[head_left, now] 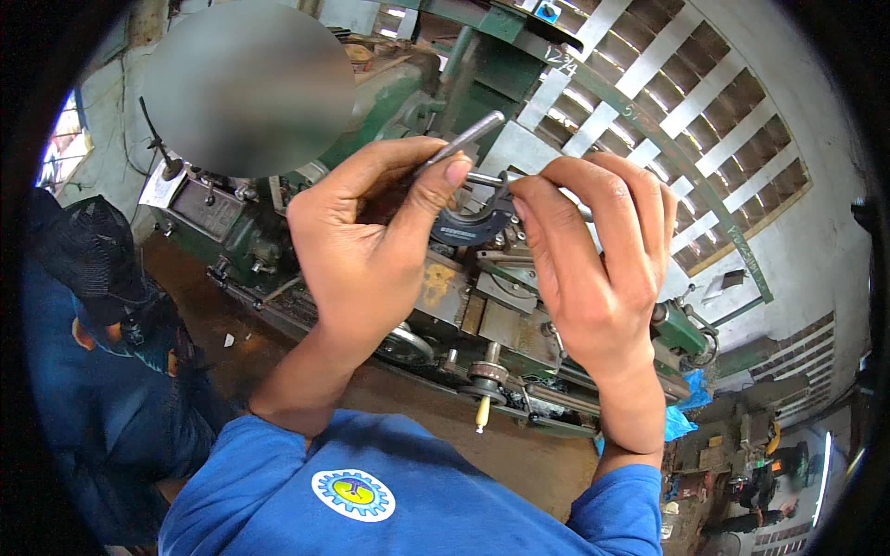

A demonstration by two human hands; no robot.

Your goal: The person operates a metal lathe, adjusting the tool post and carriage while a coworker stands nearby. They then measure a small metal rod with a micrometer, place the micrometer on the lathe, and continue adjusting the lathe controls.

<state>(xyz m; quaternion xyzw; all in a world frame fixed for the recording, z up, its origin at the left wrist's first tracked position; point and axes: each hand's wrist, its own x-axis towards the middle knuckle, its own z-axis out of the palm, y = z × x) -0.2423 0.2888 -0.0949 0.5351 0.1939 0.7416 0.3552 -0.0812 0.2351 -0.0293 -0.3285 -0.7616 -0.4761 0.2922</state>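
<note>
In front of my chest, my left hand [366, 222] pinches a slim silver metal rod [475, 134] between thumb and fingers. The rod slants up to the right past my thumb tip. Just below it is an outside micrometer with a dark C-shaped frame [473, 230]. My right hand [593, 241] closes its thumb and fingers round the micrometer at the right end of the frame. Those fingers cover most of its sleeve and thimble. The frame's left end lies close against my left thumb. Whether the rod touches the measuring faces is hidden.
Below and beyond my hands stands a green lathe [222, 222], with a handwheel [405, 345] and a pale-handled crank [483, 412]. A person [111, 371] in a dark cap is close at my left. Blue plastic sheeting [684, 408] lies at the lathe's right end.
</note>
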